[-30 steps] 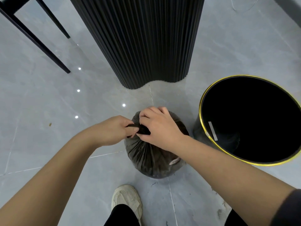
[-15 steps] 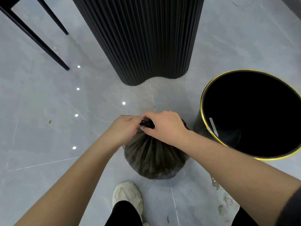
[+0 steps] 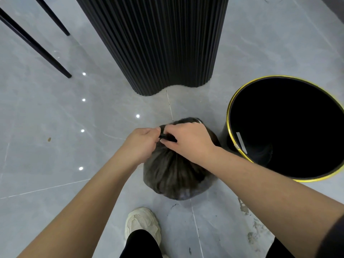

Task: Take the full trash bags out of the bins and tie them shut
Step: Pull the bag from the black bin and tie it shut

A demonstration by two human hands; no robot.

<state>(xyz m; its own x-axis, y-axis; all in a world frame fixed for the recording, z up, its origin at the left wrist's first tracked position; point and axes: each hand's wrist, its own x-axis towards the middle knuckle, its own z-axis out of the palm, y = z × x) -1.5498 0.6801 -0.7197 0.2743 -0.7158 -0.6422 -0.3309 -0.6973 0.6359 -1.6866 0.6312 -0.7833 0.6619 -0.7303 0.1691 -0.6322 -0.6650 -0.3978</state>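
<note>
I am pinching the twisted neck of the bulging, pleated dark trash bag (image 3: 173, 175) with my left hand (image 3: 142, 144) and right hand (image 3: 189, 142), fingers closed, on the floor (image 3: 55, 155) beside the gold-rimmed black bin (image 3: 230, 108)

Both forearms are bare from wrist to well past the elbow, and the left hand (image 3: 141, 144) and right hand (image 3: 188, 142) wear no rings, watch or gloves. At the lower right edge of the frame a dark sleeve (image 3: 333, 239) (charcoal or black, the weave too blurred to tell) covers the right upper arm, its hem curving across the arm. At the bottom centre a black trouser leg (image 3: 139, 244) falls over a cream-coloured chunky sneaker (image 3: 142, 222) with a mesh toe panel and thick moulded overlays. A second black trouser leg (image 3: 279, 248) shows at the bottom right, its shoe out of frame.
</note>
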